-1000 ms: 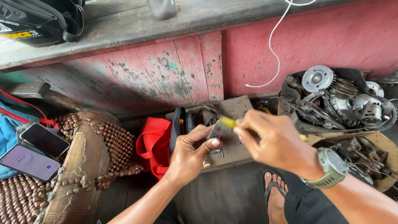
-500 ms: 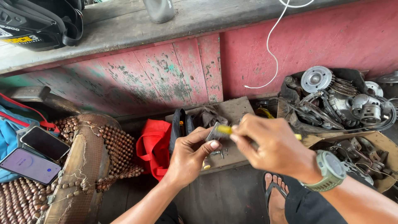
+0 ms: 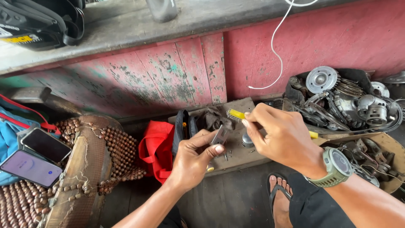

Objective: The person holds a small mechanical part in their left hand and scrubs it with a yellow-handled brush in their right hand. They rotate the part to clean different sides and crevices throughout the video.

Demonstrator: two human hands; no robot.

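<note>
- Your left hand (image 3: 192, 159) pinches a small flat grey metal part (image 3: 220, 136) between the thumb and the fingertips; the part is thin, roughly rectangular and stands tilted.
- The part sticks up out of your grip, above the thumb nail, over the front of the wooden board (image 3: 236, 154).
- Your right hand (image 3: 282, 139) is closed around a yellow-handled brush (image 3: 235, 114); the yellow neck and the bristles come out past your fingertips to the left, and the other yellow end shows behind the hand.
- The bristles are just above the metal part, near it but not touching it, as far as I can see.
- On the board, just beside your right hand, stands one small round metal piece (image 3: 247, 140), and some small screws lie near it; I cannot count them exactly.
- You wear one green wristwatch (image 3: 336, 167) on the right wrist.
- Two phones (image 3: 36, 156) lie at the left on the blue bag (image 3: 7, 131).
- One red bag (image 3: 157, 147) lies behind your left hand.
- One tub of engine parts (image 3: 341, 101) stands at the right.
</note>
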